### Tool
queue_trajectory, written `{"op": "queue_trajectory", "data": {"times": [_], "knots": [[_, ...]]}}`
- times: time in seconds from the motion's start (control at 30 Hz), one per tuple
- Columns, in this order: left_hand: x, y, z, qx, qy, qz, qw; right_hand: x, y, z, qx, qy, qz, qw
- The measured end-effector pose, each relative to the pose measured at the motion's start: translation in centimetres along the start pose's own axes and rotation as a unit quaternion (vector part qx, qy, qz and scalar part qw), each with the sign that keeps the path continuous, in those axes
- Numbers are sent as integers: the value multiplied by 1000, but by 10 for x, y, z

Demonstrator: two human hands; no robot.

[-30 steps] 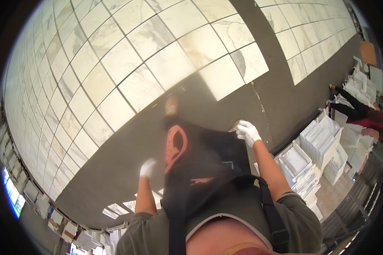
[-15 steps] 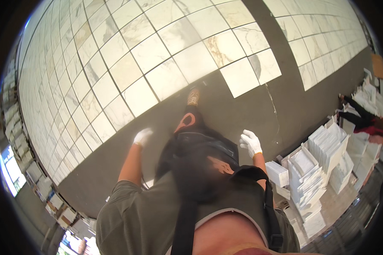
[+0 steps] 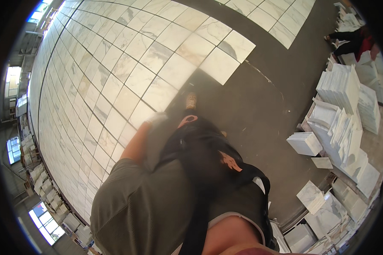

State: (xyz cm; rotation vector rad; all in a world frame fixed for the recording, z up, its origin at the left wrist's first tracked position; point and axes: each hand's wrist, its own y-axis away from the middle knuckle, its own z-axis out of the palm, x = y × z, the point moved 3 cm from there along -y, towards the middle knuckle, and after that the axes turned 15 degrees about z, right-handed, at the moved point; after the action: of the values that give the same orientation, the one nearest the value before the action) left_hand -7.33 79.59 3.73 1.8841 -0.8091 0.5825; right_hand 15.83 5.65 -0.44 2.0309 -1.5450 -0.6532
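Head view: the person's left hand, gloved and blurred, appears near the edge of the tiles; its grip and contact cannot be told. The right hand cannot be made out. The tiles lie in rows on the grey floor, ahead and left. Slabs stand stacked at right.

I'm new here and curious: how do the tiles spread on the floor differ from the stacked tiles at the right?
The floor tiles lie flat in a single layer; the stacked tiles are packed together in piles. The floor tiles show their broad faces; the stacked tiles show many thin edges. Both are whitish.
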Motion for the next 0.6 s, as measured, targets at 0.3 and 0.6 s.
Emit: {"op": "queue_trajectory", "data": {"times": [0.3,0.6], "knots": [[91,-60,19,-149,-148,108,972,29,41,20,-120,-392,274,870],[103,-136,-9,-131,-172,166,962,-86,23,-45,-89,-569,236,783]]}}
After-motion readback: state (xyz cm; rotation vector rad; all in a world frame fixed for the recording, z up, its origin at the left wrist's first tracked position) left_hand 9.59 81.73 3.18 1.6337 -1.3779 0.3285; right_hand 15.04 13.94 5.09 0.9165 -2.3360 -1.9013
